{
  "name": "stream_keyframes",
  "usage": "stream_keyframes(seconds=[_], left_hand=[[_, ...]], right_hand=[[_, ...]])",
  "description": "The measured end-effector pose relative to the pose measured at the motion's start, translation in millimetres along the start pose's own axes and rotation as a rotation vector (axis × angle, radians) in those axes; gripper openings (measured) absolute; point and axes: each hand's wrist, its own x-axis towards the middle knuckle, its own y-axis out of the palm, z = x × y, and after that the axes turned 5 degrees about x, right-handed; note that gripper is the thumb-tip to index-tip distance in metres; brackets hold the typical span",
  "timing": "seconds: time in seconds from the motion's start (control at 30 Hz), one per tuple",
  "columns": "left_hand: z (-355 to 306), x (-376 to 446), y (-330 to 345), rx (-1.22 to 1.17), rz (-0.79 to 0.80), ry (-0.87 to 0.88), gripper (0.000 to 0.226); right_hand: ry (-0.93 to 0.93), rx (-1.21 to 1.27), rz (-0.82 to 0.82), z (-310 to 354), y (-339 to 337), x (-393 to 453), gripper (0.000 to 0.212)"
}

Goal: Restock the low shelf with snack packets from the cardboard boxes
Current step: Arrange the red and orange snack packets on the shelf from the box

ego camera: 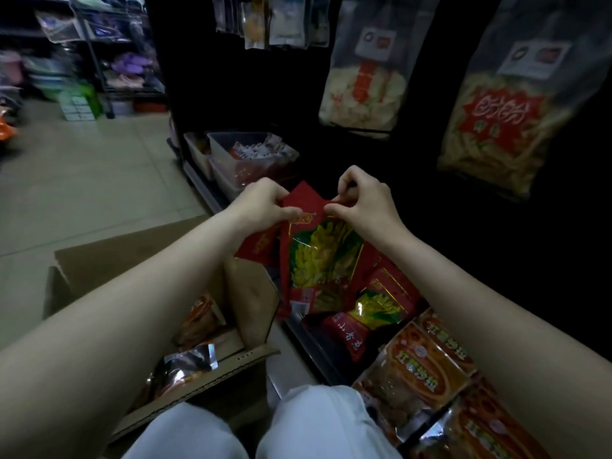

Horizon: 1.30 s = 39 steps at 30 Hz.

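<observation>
Both arms reach forward over the person's knees, and the two hands meet at the top of a red snack packet (314,256) with a clear window showing yellow sticks. The left hand (265,203) pinches the packet's upper left corner between thumb and fingers, and it looks to have a second red packet (260,248) tucked behind, hanging lower to the left. The right hand (359,202) is curled tight at the upper right edge, thumb and fingertips nipping the top seam. The packet hangs upright above the front of the low shelf (308,342), where more of the same red packets (374,306) lie tumbled, and orange packets (427,359) sit in rows further right. To the left on the floor stands an open cardboard box (139,260), flaps up, with orange and foil-edged packets showing inside. Behind the hands, clear plastic tubs (241,154) of small wrapped items sit at the shelf's far end. Large clear bags of pale snacks (496,127) hang on the dark panel above. The background aisle is blurred.
</observation>
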Motion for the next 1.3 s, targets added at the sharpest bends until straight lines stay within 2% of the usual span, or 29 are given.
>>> stream_keyframes(seconds=[0.1,0.2,0.27,0.37,0.4,0.5,0.6,0.7,0.77,0.87,0.97,1.07,1.2,1.3], left_hand=[[1,14,11,-0.054,-0.029,-0.036,0.018],[8,19,10,-0.254,-0.060,-0.137,0.009],[9,19,11,-0.418,-0.006,-0.186,0.009],[12,14,15,-0.584,0.080,-0.232,0.001],[15,14,17,-0.610,0.091,-0.246,0.005],[26,17,21,-0.623,0.127,-0.293,0.025],[36,26,26,-0.560,0.092,-0.265,0.027],[33,38,30,-0.421,0.026,-0.158,0.028],[25,50,36,-0.274,0.056,-0.052,0.032],[11,69,56,-0.138,0.157,0.075,0.026],[10,95,76,-0.144,0.169,0.136,0.022],[24,126,94,-0.095,0.124,0.109,0.025],[61,172,118,-0.154,-0.093,-0.096,0.035],[97,205,141,-0.090,-0.042,-0.211,0.050]], right_hand=[[0.105,-0.023,-0.040,-28,-8,0,0.031],[0.473,0.309,0.095,-59,-7,-11,0.064],[0.574,0.508,0.108,-73,5,-20,0.062],[0.534,0.594,-0.061,-73,20,-21,0.021],[0.505,0.594,-0.085,-71,22,-20,0.019],[0.465,0.536,-0.073,-81,18,-12,0.031],[0.460,0.373,0.082,-99,12,-11,0.050],[0.423,0.291,0.188,-107,9,-22,0.048],[0.394,0.330,0.208,-112,13,-27,0.036],[0.402,0.435,0.206,-114,24,-23,0.031],[0.498,0.452,0.098,-129,40,-13,0.022],[0.623,0.431,-0.059,-156,63,2,0.019],[0.757,0.615,-0.288,-194,106,31,0.038],[0.847,0.739,-0.491,-221,157,59,0.039]])
